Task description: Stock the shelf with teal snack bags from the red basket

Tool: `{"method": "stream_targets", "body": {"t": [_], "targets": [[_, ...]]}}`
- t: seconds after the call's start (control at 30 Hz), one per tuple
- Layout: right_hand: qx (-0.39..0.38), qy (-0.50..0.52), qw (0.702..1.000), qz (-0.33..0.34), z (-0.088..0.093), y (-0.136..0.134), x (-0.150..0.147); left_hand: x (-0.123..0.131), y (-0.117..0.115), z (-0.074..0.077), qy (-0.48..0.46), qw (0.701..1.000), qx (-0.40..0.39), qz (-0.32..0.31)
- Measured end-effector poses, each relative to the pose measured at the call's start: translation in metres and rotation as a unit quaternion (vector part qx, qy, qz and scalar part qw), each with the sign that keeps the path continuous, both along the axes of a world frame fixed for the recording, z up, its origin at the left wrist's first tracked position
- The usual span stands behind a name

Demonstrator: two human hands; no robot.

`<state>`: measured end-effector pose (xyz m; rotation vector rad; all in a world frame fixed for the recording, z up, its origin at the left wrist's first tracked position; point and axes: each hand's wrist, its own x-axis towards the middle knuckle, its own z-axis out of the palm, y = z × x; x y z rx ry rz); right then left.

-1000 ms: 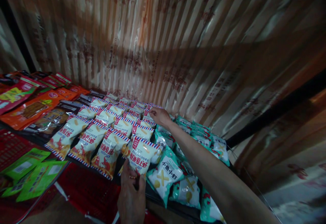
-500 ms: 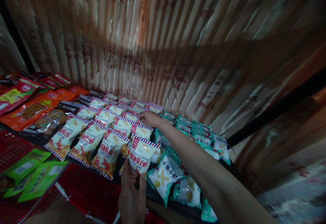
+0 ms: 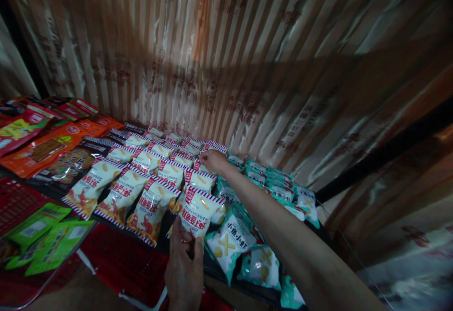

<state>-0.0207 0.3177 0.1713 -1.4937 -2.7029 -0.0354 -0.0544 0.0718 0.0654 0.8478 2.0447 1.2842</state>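
Observation:
Rows of white snack packets with red-and-blue striped edges lie overlapping on a dark sloping shelf. My left hand [image 3: 184, 273] pinches the lower edge of the front packet [image 3: 196, 214] in the right-hand row. My right hand [image 3: 212, 161] reaches to the back of that row, its fingers curled on a rear striped packet [image 3: 202, 165]. Teal-and-white snack packets [image 3: 230, 240] lie in rows to the right, under my right forearm.
Orange, red and dark packets [image 3: 46, 148] fill the shelf's left part. Green packets [image 3: 42, 240] sit in a red basket [image 3: 14, 202] at the lower left. A striped, printed plastic sheet [image 3: 226, 65] hangs behind the shelf. A dark bar [image 3: 389, 150] crosses at the right.
My right hand slid a little left, then slightly back toward the rear packets. My left hand kept its pinch on the front packet. The view tilted slightly.

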Motion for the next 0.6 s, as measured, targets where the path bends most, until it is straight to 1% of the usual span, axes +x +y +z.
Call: {"method": "stream_targets", "body": {"t": [0.23, 0.3, 0.37, 0.47, 0.53, 0.6], "targets": [[0.019, 0.039, 0.999, 0.008, -0.008, 0.009, -0.002, -0.001, 0.004, -0.004, 0.021, 0.999, -0.019, -0.021], [0.019, 0.055, 0.998, 0.01, -0.008, 0.008, -0.003, -0.002, 0.005, -0.001, 0.011, 0.998, -0.045, -0.032], [0.015, 0.07, 0.997, 0.013, -0.002, 0.003, -0.001, -0.004, 0.005, 0.005, -0.002, 0.997, -0.069, -0.037], [0.037, 0.115, 0.992, 0.02, 0.013, -0.015, 0.018, -0.007, 0.004, 0.013, -0.004, 0.997, -0.065, -0.033], [0.113, 0.214, 0.969, 0.052, 0.024, -0.037, 0.043, -0.009, 0.002, 0.015, -0.004, 0.997, -0.058, -0.042], [0.167, 0.262, 0.948, 0.07, 0.035, -0.067, 0.072, -0.011, 0.0, 0.014, -0.004, 0.997, -0.064, -0.048]]}}
